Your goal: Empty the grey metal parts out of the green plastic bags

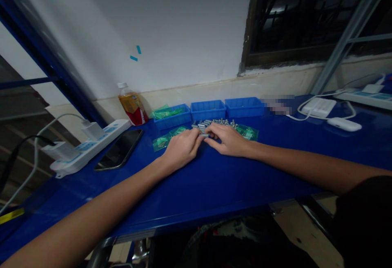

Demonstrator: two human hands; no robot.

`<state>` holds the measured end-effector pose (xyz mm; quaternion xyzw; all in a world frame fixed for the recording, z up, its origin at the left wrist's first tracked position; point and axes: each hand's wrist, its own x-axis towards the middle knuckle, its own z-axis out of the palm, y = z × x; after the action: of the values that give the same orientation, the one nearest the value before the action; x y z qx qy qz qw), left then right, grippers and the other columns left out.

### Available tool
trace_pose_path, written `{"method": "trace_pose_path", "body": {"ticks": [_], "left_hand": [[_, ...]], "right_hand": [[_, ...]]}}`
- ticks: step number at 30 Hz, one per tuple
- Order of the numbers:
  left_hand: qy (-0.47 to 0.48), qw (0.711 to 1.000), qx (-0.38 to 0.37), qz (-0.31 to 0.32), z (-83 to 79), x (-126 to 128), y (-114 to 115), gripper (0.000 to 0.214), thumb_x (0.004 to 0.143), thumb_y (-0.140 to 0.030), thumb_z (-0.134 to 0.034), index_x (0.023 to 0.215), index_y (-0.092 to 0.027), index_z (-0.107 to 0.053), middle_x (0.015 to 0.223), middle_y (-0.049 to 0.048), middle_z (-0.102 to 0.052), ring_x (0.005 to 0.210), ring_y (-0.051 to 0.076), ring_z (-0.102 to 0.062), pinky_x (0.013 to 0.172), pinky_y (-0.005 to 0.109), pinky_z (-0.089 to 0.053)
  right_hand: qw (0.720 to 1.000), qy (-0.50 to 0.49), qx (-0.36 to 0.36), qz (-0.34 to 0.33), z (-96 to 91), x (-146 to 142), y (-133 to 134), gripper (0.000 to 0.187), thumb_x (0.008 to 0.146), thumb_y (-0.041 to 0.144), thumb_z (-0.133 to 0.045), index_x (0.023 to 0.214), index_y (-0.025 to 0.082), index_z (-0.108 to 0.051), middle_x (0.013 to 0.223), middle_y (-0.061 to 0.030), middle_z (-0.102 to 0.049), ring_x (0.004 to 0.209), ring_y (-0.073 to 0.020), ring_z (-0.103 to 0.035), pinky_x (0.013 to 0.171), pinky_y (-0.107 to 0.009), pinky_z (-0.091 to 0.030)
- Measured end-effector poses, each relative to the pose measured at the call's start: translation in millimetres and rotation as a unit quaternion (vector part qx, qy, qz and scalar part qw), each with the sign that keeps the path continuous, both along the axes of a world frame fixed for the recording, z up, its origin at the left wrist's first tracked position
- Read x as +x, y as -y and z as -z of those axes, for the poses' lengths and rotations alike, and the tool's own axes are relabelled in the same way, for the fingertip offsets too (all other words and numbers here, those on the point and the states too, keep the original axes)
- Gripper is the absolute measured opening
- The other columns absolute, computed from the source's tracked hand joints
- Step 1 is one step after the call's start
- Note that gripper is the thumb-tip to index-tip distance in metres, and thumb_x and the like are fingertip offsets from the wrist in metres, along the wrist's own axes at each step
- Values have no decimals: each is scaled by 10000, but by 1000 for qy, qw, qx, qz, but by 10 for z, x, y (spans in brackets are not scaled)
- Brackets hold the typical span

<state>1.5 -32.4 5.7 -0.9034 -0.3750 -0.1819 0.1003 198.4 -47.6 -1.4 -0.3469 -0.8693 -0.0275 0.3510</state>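
Observation:
My left hand (182, 147) and my right hand (226, 139) meet at the middle of the blue table (214, 178), fingertips together on a small silver metal part (204, 135). Both hands pinch it. Just behind the fingers lies a pile of small silver metal parts (211, 123). Green packets (162, 141) lie to the left of my left hand, and another green packet (248, 132) lies by my right hand.
Three blue bins (208, 108) stand in a row at the wall; the left one holds green packets. A bottle (132, 105), a power strip (88, 145) and a dark phone (120, 149) lie at the left. White chargers and cables (320, 106) sit at the right.

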Motion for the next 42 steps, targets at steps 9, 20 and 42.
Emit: {"method": "trace_pose_path", "body": {"ticks": [9,20,42], "left_hand": [[-13,999,23,42,-3,9,-2,284,967,-317,-269,1021,-176,-509,949,69,-594,870,195,-522,803,326,-433],[-1,998,-2,57,4,4,-4,300,961,-334,-294,1109,-164,-492,1029,81,-595,926,206,-523,836,343,-435],[-26,997,-65,12,47,-9,-88,341,915,-338,-371,1197,-186,-488,1178,91,-535,1073,249,-482,942,429,-406]], "right_hand": [[1000,15,3,-23,-10,32,-26,135,860,298,-501,802,179,-526,747,-24,-518,699,-145,-485,673,-268,-391],[1000,16,0,-5,-47,43,-26,106,832,258,-511,763,178,-510,742,-21,-514,701,-140,-479,670,-261,-376],[980,54,77,173,-186,500,-627,108,806,270,-514,757,178,-486,738,-34,-532,660,-142,-451,623,-269,-319]]}}
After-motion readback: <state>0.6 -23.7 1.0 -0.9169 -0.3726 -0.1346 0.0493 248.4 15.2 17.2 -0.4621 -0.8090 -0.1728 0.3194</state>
